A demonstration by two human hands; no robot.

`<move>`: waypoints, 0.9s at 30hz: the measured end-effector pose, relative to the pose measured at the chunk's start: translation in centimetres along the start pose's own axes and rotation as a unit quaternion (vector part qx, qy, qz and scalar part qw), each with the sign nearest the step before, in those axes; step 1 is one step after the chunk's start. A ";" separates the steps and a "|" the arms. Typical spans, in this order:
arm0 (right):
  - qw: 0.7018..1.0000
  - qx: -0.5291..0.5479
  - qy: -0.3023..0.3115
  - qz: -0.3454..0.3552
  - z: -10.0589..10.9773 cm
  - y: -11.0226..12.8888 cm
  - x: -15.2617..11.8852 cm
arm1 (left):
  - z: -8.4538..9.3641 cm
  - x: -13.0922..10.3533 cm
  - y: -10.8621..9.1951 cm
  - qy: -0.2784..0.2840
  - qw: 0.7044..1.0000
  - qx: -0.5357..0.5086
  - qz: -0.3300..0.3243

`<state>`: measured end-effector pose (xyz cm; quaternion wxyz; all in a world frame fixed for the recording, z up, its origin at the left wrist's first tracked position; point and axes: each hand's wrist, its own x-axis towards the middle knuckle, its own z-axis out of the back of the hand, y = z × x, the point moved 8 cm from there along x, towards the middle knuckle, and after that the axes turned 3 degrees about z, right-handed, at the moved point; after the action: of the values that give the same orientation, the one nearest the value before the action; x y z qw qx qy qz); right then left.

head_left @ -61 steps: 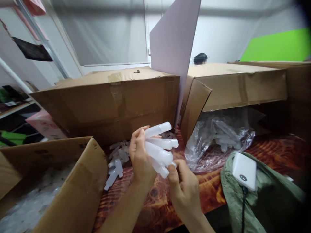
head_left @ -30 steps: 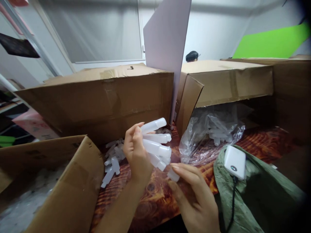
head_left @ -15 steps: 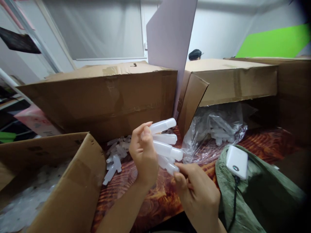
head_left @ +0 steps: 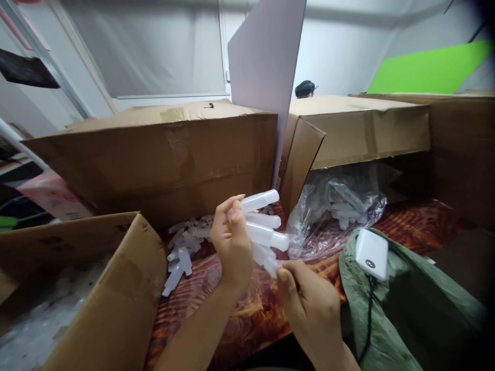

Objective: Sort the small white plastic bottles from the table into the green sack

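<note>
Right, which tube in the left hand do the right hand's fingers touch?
The lowest tube in the left hand: the right hand pinches its tip, while the upper three tubes point clear.

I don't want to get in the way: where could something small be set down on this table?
Bare table shows between the left forearm and right hand, and right of the clear bag, behind the white power bank. Crowded: between the open box and left hand, where plastic tubes lie heaped.

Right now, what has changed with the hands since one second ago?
The right hand, then holding a small cap apart from the plastic bottles, moved toward the left hand and pinches the end of the lowest bottle. The left hand kept its bottles; the power bank stayed put.
</note>
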<state>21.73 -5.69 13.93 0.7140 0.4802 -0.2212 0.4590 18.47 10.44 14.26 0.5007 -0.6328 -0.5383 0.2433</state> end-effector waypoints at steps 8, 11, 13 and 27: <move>0.994 -0.032 0.052 0.093 0.7 -0.5 -1.3 | -0.5 -0.1 0.4 0.029 0.999 0.020 0.005; 0.992 -0.031 0.041 0.118 1.1 -0.7 -1.7 | -0.8 -0.2 0.4 0.039 0.999 0.026 0.004; 0.990 -0.033 0.062 0.124 0.9 -0.9 -1.9 | -0.9 -0.3 0.5 0.042 0.999 0.029 0.006; 0.992 -0.035 -0.116 0.027 0.5 -1.0 -1.5 | -1.3 -2.4 0.2 -0.007 0.998 0.056 -0.028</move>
<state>21.91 -6.96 12.55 0.6872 0.4991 -0.3310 0.4112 18.97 7.78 14.06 0.5382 -0.5866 -0.5447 0.2637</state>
